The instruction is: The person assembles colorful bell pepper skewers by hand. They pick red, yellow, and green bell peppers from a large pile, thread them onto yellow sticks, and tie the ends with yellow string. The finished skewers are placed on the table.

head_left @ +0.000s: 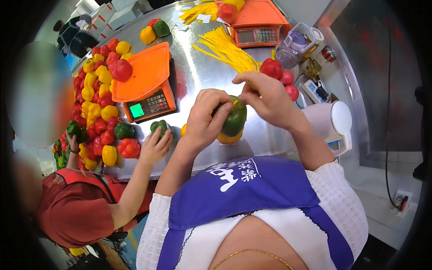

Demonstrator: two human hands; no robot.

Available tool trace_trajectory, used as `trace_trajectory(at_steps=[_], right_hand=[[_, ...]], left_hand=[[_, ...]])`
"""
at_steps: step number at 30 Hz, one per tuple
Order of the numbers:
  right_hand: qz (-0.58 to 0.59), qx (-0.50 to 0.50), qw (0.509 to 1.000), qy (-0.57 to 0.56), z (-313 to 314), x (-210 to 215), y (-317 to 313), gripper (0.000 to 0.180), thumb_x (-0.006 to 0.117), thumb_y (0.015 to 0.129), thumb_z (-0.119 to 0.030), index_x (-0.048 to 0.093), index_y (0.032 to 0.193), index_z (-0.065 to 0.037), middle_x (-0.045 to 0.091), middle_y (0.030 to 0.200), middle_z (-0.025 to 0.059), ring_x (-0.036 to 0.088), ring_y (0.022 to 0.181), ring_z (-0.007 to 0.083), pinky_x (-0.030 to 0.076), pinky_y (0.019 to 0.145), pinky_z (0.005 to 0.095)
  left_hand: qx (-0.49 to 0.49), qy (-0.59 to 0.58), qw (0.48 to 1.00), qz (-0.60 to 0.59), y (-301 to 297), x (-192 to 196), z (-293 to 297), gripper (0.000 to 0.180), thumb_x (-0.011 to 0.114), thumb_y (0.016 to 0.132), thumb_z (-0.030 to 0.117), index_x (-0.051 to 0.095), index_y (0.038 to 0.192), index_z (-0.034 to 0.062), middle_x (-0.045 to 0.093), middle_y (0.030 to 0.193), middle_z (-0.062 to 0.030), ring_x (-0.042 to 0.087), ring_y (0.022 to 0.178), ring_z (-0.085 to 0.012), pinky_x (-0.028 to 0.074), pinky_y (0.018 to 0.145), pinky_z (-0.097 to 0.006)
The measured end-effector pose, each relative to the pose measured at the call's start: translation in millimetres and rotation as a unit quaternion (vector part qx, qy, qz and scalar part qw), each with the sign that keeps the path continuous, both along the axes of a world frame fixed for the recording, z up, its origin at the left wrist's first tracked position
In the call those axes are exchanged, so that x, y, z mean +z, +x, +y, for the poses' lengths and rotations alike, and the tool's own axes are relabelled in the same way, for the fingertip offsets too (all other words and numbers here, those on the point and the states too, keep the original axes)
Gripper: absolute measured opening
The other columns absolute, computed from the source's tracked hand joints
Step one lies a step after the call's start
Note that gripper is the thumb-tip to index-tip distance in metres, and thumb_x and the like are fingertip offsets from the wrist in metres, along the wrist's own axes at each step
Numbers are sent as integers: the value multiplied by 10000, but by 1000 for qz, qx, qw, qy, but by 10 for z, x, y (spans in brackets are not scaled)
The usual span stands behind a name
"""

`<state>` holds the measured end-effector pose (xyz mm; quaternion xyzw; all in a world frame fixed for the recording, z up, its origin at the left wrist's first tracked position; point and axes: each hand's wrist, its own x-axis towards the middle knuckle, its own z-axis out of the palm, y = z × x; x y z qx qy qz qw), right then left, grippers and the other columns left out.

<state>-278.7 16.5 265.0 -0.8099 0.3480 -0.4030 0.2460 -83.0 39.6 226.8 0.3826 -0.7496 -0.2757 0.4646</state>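
Note:
My left hand (pixel 206 120) wraps around a green bell pepper (pixel 235 119) held just above the steel table (pixel 198 67). A yellow pepper (pixel 229 137) sits pressed under the green one. My right hand (pixel 265 96) pinches at the top of the green pepper, fingers closed on something thin and yellow that I cannot make out. A pile of yellow strips (pixel 227 49) lies on the table beyond my hands.
Two orange scales (pixel 148 85) (pixel 256 22) stand on the table. Red, yellow and green peppers (pixel 96 99) heap at the left. A co-worker's hand (pixel 155 146) rests on a green pepper (pixel 158 127). Red peppers (pixel 279 74), a tape dispenser (pixel 333 121) and a jar (pixel 292 45) sit right.

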Motion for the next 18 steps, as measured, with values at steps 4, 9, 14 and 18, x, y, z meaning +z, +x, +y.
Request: trace_trajectory(at_steps=[4, 9, 14, 18], right_hand=[[-46, 59, 982, 176, -97, 184, -22, 102, 622, 866, -49, 562, 942, -19, 538, 707, -2, 496, 633, 44, 386, 548, 214], [-85, 151, 946, 274, -209, 219, 6, 125, 643, 869, -94, 562, 930, -20, 546, 771, -22, 500, 702, 47, 415, 603, 209], [-60, 212, 944, 247, -248, 242, -85, 94, 582, 880, -43, 549, 964, -15, 555, 861, 5, 519, 824, 74, 443, 719, 222], [-100, 212, 937, 260, -245, 147, -150, 118, 559, 872, -10, 537, 988, -12, 557, 882, 13, 517, 835, 81, 450, 746, 235]], left_hand=[[-65, -76, 995, -14, -15, 59, -32, 165, 625, 789, -35, 614, 934, 43, 642, 934, -113, 615, 862, -285, 490, 747, -367], [-110, -273, 939, -179, 28, 156, -158, 256, 654, 719, 35, 629, 974, 41, 633, 894, -88, 626, 752, -243, 511, 627, -333], [-84, -309, 901, -291, 83, 320, -219, 304, 637, 726, 53, 631, 1029, 64, 599, 914, -75, 608, 718, -210, 511, 612, -324], [-90, -309, 882, -345, 69, 427, -261, 325, 627, 724, 57, 613, 1048, 69, 589, 925, -73, 604, 704, -189, 511, 592, -310]])
